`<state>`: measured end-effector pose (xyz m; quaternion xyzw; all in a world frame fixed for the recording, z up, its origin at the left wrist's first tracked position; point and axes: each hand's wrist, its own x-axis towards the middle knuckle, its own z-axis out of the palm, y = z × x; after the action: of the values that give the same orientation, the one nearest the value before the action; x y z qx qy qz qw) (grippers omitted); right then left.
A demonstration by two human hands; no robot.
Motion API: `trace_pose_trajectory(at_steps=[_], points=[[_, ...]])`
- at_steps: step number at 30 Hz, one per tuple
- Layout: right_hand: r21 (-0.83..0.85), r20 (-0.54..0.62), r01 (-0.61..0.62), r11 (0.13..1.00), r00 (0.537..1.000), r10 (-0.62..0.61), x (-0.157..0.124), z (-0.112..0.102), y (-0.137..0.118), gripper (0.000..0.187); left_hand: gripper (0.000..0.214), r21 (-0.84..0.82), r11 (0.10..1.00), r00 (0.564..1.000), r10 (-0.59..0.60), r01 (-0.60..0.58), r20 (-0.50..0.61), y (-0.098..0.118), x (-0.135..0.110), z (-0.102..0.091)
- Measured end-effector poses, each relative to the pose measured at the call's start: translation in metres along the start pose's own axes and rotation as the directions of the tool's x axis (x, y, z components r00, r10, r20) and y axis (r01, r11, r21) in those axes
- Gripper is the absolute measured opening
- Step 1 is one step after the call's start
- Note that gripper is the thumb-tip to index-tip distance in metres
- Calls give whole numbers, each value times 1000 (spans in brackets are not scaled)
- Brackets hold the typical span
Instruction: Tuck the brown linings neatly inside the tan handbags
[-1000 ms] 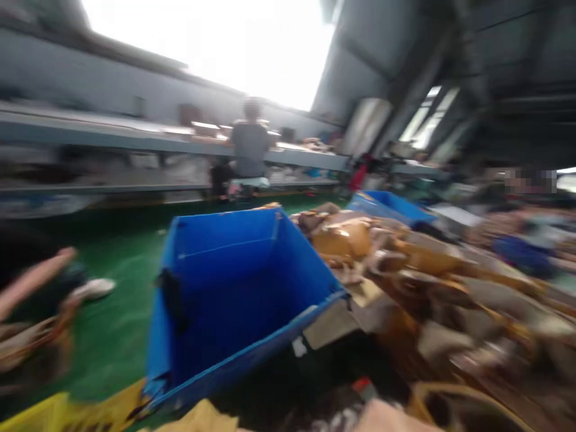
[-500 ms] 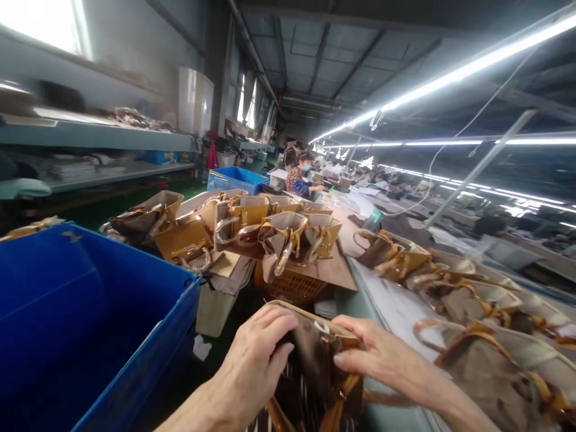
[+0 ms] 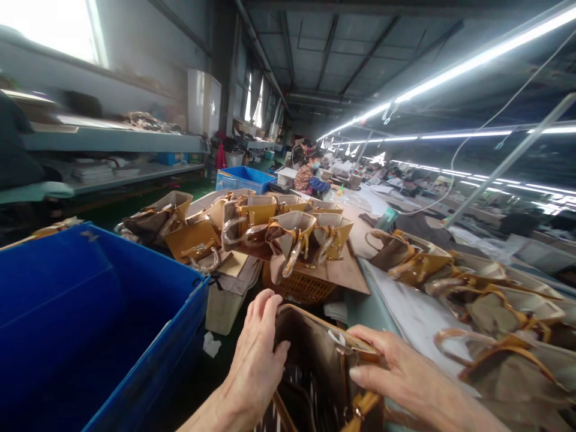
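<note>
Brown bag [image 3: 310, 336]: I view its rim pinched by my left hand [image 3: 252, 348] and right hand [image 3: 393, 363].

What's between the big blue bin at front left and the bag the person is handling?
In the head view, a pale container, a crumpled white scrap and the left hand, beside the bag.

No text, label, brand name, number or sign can be read on anything in this view.
</note>
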<state>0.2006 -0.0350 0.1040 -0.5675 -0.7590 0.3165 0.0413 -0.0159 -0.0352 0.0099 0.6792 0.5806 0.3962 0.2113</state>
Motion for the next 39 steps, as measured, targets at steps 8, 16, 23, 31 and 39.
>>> trace_pose_trajectory(at_steps=[8,16,23,31,39], points=[[37,-10,-10,999,1000,11,-1,-6,-5,15,41,83,996,999,34,-35,13,11,16,0],[82,-39,-43,996,998,47,-5,-4,8,16,27,-18,997,996,77,-76,52,6,13,13],[81,-62,-62,995,996,67,-6,-2,15,13,20,73,993,994,90,-94,58,13,24,14],[131,-75,-17,991,997,27,-6,-4,17,13,19,142,982,987,107,-124,120,22,28,14],[293,-98,-15,956,994,46,-1,-5,33,16,22,73,795,795,589,-602,144,8,-6,20]])
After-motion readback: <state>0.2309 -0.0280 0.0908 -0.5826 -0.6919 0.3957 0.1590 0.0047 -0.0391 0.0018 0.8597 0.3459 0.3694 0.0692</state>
